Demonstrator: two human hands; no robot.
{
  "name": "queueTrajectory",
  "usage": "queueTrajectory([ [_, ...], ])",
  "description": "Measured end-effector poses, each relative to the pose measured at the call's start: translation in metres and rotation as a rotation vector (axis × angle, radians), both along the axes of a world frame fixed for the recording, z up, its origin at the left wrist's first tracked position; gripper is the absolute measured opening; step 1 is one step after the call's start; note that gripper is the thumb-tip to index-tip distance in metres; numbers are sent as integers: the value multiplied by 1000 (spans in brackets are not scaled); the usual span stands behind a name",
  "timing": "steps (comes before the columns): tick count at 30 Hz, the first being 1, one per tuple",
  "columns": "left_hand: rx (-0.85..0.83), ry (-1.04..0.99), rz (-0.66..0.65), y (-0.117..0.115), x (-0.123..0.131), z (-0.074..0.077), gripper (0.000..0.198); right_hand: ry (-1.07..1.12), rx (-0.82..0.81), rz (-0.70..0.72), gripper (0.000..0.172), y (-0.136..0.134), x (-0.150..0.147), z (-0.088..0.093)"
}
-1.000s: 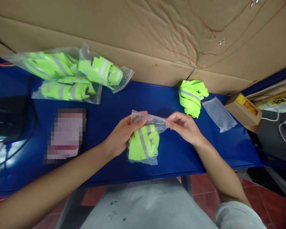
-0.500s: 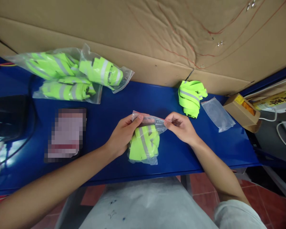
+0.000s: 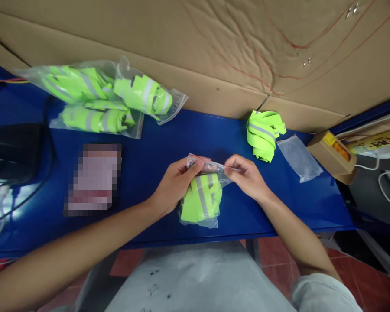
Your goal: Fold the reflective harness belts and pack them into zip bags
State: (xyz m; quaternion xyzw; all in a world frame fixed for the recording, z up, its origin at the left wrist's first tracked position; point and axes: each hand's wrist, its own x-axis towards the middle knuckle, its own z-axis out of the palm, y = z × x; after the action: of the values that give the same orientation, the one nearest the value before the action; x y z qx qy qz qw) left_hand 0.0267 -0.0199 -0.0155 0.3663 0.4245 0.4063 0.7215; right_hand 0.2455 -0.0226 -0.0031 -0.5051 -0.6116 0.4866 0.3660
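A clear zip bag filled with neon-yellow reflective strap lies on the blue table near its front edge. My left hand pinches the left part of the bag's red-lined top edge. My right hand pinches the right end of the same edge. Both hands are closed on the bag's mouth, close together.
Three filled bags of yellow strap lie at the back left. A loose folded yellow strap and an empty clear bag lie at the right. A small cardboard box stands beyond, with a blurred card and a dark device at the left.
My right hand has slid left along the bag's top edge toward my left hand. The bag stays in place on the table.
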Motion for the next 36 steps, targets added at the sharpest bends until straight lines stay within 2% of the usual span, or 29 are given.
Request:
queueTrajectory([
  [19, 177, 140, -61, -8, 9, 1, 26, -73, 51, 24, 11, -7, -5, 1],
  [26, 297, 199, -138, -8, 11, -7, 26, -67, 1, 94, 13, -7, -1, 2],
  [31, 317, 226, -202, -8, 11, -8, 23, -98, 8, 145, 15, -9, 2, 7],
  [34, 269, 192, -242, -9, 11, -6, 34, -114, -8, 138, 17, -9, 2, 9],
  [36, 243, 190, -199, -9, 12, -4, 40, -125, -3, 140, 15, -9, 2, 9],
])
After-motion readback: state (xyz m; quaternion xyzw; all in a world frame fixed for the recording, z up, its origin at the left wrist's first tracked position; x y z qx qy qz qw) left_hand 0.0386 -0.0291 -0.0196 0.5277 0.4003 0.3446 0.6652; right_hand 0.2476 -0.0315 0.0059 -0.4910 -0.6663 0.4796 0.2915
